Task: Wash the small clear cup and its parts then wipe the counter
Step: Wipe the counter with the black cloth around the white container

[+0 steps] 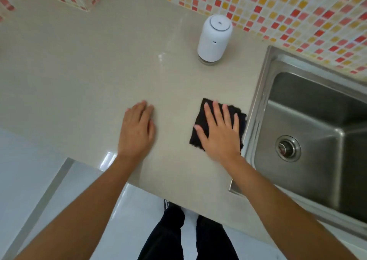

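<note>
A dark folded cloth [236,112] lies flat on the beige counter [89,76], just left of the sink. My right hand [220,132] presses down on it, palm flat and fingers spread. My left hand [137,130] rests flat on the bare counter to the left of the cloth, holding nothing. A white cylindrical appliance [214,38] stands upright on a clear base near the tiled back wall. A wet streak shines on the counter to its left.
A steel sink [309,124] with a round drain [288,148] sits at the right. Mosaic tiles [278,5] cover the back wall. The counter's front edge runs diagonally below my forearms, with the floor and my legs beneath.
</note>
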The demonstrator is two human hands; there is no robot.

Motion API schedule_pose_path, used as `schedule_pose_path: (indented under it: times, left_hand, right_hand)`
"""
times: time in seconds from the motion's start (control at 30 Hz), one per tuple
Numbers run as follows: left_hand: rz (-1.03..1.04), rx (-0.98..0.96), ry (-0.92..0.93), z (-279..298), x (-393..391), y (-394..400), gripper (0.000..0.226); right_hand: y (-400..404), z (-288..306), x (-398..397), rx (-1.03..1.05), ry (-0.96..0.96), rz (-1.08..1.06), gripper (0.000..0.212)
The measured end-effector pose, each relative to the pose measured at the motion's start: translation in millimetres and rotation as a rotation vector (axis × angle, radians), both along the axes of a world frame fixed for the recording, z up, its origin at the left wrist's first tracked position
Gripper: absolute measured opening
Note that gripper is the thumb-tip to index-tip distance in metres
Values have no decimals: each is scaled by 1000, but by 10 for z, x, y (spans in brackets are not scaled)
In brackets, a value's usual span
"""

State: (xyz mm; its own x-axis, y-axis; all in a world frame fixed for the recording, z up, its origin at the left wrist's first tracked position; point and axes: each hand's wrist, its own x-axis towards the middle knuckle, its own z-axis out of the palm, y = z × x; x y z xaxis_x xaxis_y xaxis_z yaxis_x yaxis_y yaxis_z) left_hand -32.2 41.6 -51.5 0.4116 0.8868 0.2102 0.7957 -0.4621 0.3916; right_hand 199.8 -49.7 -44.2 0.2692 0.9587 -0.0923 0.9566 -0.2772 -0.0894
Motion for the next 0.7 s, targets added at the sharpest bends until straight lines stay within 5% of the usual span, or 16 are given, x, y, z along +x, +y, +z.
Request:
schedule_pose_path:
  times: [0.23, 0.5, 0.7]
  left_hand:
    - [-44, 20, 6, 37, 50, 5, 42]
    - [-36, -31, 6, 52, 57, 24, 44]
    - [36, -64, -30, 67, 265, 276, 41]
  right_hand:
    - [693, -25, 590, -1, 28, -274, 71]
    - [-503, 99, -298, -60, -2, 55, 72]
    - [612, 22, 618, -33, 1, -118, 71]
